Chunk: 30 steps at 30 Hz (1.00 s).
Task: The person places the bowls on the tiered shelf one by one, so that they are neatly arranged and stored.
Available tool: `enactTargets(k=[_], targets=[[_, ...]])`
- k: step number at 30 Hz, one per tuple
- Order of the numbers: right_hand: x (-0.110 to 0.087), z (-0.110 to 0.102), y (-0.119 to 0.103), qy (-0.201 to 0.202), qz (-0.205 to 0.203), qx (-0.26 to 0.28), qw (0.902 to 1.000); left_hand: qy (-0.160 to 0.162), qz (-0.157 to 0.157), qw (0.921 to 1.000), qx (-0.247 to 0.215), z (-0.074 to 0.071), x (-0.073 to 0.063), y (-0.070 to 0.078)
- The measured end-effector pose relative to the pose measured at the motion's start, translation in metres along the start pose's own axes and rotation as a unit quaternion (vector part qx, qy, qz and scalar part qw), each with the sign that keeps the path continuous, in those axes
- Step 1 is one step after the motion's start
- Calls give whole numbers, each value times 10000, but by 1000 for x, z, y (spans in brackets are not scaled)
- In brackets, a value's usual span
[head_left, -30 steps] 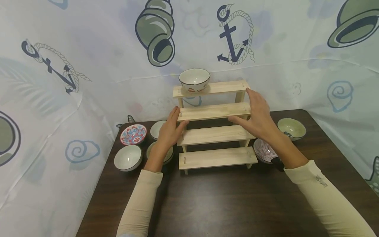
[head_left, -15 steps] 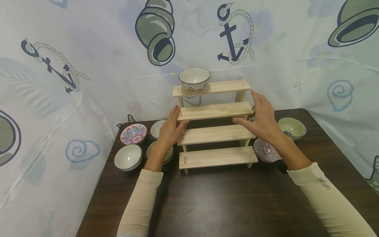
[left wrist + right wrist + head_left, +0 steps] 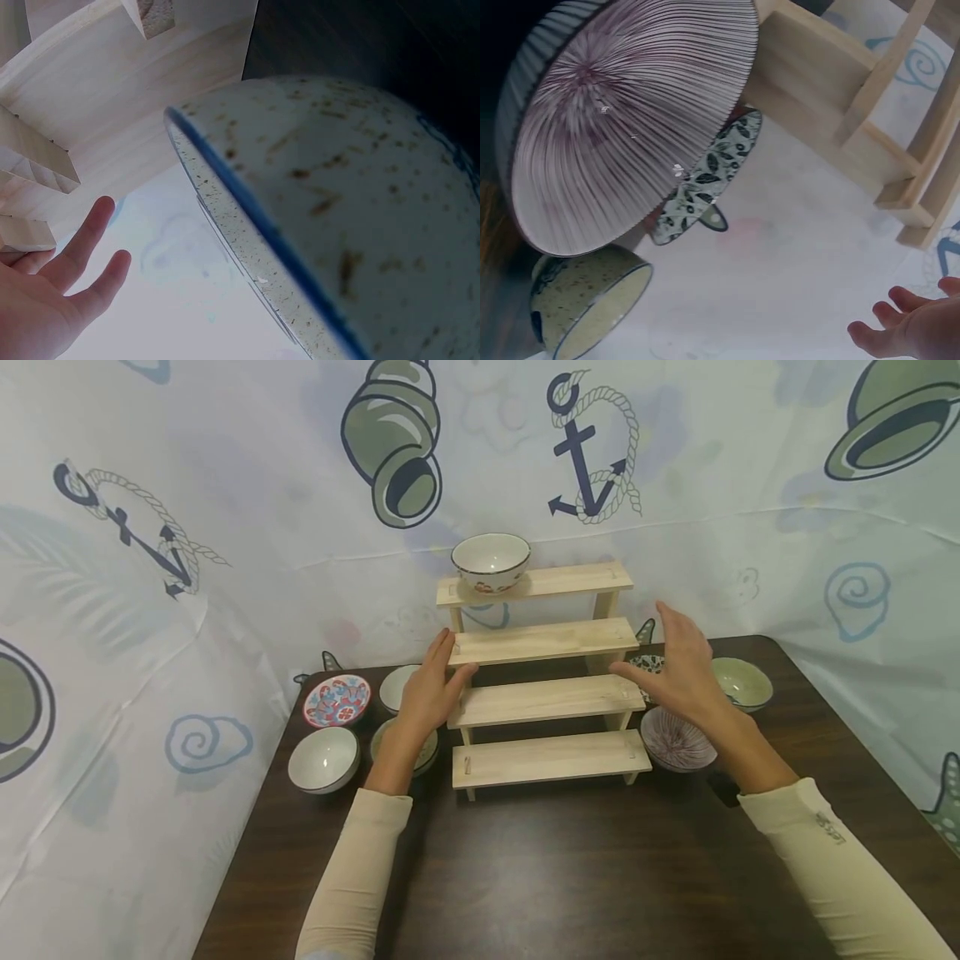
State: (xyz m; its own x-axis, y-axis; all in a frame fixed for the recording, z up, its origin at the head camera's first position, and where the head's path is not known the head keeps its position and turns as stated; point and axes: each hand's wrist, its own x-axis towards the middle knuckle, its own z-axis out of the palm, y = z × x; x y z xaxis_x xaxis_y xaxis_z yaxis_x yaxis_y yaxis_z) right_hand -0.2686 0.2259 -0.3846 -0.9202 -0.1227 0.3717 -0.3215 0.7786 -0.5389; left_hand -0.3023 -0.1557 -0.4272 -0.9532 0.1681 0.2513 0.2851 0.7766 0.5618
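A pale wooden four-step display stand (image 3: pixel 551 760) stands at the back of the table, a white floral bowl (image 3: pixel 491 562) on the left of its top step. My left hand (image 3: pixel 431 693) is at the stand's left side, fingers extended and fingertips right at the second step from the top. In the left wrist view, a speckled bowl (image 3: pixel 322 180) with a blue rim looms close beside it. My right hand (image 3: pixel 686 672) hovers off the stand's right side, thumb and fingers spread, holding nothing. Below it sits a purple-striped bowl (image 3: pixel 677 741).
Left of the stand are a red-and-blue patterned bowl (image 3: pixel 337 700), a white bowl (image 3: pixel 324 760) and a smaller-looking white bowl (image 3: pixel 394 687). On the right are a green bowl (image 3: pixel 742 683) and a leaf-patterned dish (image 3: pixel 712 176). A printed cloth (image 3: pixel 262 635) hangs behind the dark table (image 3: pixel 525 877).
My right hand has moved right, away from the stand's right edge, uncovering more of the striped bowl and the leaf-patterned dish. My left hand and the stand have stayed in place.
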Motion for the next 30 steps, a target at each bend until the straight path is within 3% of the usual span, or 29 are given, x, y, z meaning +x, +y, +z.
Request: enactTargets(k=[11, 30], targets=[[-3, -1, 15, -135, 451, -49, 9989, -47, 7, 10000, -57, 0, 0, -1], [-13, -8, 38, -143, 640, -173, 9977, -23, 18, 10000, -77, -1, 0, 0]])
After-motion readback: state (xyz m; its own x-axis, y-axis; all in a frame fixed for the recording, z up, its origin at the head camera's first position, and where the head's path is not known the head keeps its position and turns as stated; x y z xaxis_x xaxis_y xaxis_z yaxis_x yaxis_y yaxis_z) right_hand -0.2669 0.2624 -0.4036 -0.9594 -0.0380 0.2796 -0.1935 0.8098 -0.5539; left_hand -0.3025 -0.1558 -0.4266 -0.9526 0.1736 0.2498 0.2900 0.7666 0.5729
